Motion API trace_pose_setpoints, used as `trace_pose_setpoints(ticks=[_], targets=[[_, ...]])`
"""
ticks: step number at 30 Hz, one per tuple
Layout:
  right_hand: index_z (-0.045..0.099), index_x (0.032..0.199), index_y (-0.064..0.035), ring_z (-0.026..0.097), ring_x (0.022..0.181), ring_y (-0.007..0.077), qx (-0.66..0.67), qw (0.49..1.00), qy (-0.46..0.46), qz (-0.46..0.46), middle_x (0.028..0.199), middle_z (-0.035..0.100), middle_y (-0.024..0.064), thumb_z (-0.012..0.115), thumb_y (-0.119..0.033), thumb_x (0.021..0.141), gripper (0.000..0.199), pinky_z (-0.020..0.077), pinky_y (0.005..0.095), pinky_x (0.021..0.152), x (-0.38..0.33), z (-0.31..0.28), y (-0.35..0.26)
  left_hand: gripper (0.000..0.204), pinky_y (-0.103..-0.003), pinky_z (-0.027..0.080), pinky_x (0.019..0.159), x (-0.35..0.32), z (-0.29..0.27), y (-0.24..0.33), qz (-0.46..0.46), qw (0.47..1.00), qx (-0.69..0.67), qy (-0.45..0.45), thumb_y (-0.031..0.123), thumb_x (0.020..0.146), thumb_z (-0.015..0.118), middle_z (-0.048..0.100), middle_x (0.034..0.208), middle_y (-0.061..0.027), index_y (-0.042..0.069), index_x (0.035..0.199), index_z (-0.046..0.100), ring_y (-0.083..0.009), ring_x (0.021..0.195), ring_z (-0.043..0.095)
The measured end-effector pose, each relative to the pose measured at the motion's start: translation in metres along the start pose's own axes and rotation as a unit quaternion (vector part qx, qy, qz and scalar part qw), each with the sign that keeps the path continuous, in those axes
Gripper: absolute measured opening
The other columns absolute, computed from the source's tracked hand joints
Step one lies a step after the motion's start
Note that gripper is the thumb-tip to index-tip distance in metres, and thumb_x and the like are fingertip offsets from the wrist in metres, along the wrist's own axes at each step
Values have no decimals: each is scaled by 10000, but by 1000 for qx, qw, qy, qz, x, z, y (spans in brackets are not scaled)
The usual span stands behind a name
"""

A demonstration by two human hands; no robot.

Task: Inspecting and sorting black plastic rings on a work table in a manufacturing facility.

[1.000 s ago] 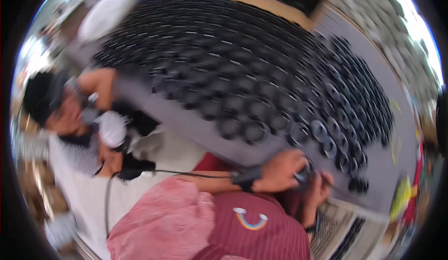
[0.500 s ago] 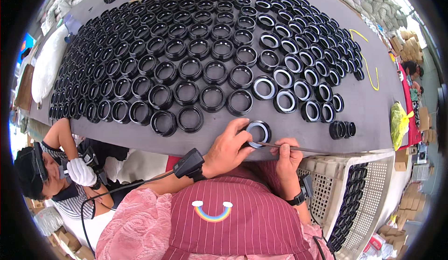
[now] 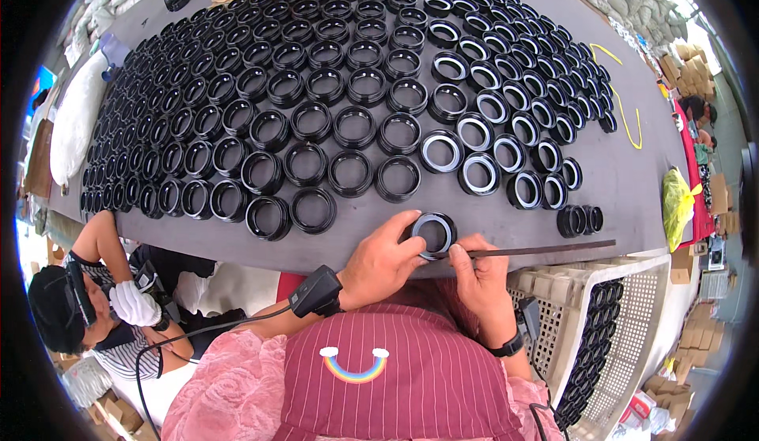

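Near the table's front edge, my left hand (image 3: 387, 257) grips a black ring with a pale inner lining (image 3: 434, 236) by its left side. My right hand (image 3: 479, 269) is closed on a thin dark strip (image 3: 553, 248), which stretches out to the right over the table edge. The near end of that strip is at the ring's lower right rim, beneath my fingertips. Just beyond my hands stand many black rings (image 3: 352, 174) in rows. Those on the right, like the pale-lined ring (image 3: 479, 174), have a light inner band; those on the left look black throughout.
A plastic crate (image 3: 632, 314) holding stacked black rings stands right of my lap. Several rings (image 3: 579, 221) lie on edge near the table's right front. A yellow bag (image 3: 676, 204) hangs at the right edge. Another person (image 3: 99, 306) sits at the left.
The ring has turned a little in my left hand. My right hand has moved slightly left and down, close against the ring, and more of the strip now shows to its right.
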State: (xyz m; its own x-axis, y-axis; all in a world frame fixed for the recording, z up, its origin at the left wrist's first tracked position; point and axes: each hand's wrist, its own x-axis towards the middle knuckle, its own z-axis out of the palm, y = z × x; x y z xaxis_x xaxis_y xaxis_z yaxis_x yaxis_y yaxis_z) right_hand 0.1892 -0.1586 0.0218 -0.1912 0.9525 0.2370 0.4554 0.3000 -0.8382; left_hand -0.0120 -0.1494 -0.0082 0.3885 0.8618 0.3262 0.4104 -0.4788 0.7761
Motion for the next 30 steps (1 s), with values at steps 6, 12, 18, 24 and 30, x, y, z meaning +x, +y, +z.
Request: trace_pose_setpoints(ticks=[6,12,18,24,30], targets=[[616,871,-23,602,669,333,-97,993,40,-55,781,638,133,665,-24,877,49,475,398,612,14,-7,-6,242,-438,515,929,-1,0,-3,5,1000,6,4,68,775,750,507,1345,-260,36,976,619,-427,1146,578],[634,857,-36,601,671,299,-4,996,37,-80,801,663,105,681,-23,858,49,455,390,624,19,13,10,239,-442,506,945,-1,-1,-3,10,1000,7,-1,68,774,751,513,1348,-258,39,973,622,-424,1157,574],[642,814,-74,572,682,267,-11,993,-12,-114,769,661,88,654,-74,885,72,425,369,674,24,12,13,260,-450,518,899,-1,1,-4,32,999,22,26,96,754,770,535,1312,-252,50,948,601,-413,1082,602],[640,798,-52,564,684,236,132,985,110,-2,772,667,82,570,-42,894,120,434,370,690,-5,2,16,259,-455,505,905,0,7,-2,50,998,25,33,94,747,773,549,1286,-238,42,937,605,-410,1086,593],[659,814,-74,621,725,359,-174,982,74,-17,808,680,131,603,-131,898,117,461,436,692,-8,-5,-1,515,-483,438,1001,-2,12,2,22,998,64,3,143,733,805,523,1360,-253,21,1174,568,-440,1197,532]])
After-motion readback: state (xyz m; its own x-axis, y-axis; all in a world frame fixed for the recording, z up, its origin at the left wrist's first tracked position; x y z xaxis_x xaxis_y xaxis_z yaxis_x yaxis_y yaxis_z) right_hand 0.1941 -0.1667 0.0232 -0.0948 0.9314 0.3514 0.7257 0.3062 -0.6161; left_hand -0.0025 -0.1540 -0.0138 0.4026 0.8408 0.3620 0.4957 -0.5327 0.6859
